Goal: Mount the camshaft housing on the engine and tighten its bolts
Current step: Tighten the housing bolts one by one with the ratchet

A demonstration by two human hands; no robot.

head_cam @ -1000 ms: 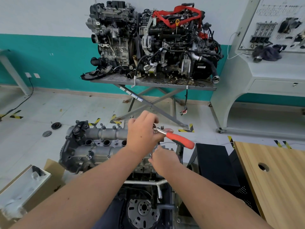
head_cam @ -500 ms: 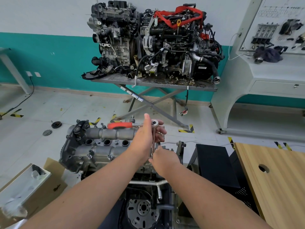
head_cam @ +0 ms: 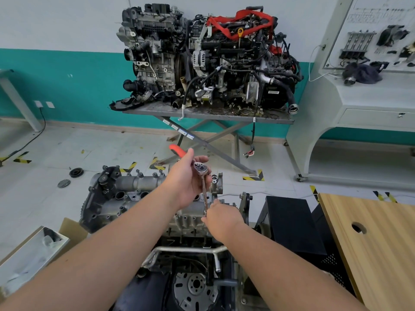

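We find the camshaft housing [head_cam: 134,189] already seated on top of the engine [head_cam: 190,261], which stands directly below and in front of us. Mounting is therefore judged complete; bolt tightening is in progress.

The left hand [head_cam: 187,182] grips the ratchet wrench [head_cam: 200,169] near its head, fingers curled round the tool, with the orange handle [head_cam: 177,151] pointing up and away to the left. A slim extension bar [head_cam: 204,196] runs down from the ratchet head to the right end of the housing. The right hand [head_cam: 221,217] holds the lower end of this bar, fingers closed round it; the bolt and socket beneath are hidden by the hand.

We cannot tell how many bolts are already tight. Several bolt heads stand along the far edge of the housing, and we judge that they remain to be checked or torqued in turn.

Containers: an open cardboard box [head_cam: 33,254] sits at lower left beside the engine. It holds pale packing material; any further contents cannot be made out. A wooden surface [head_cam: 381,243] with a round hole lies to the right.
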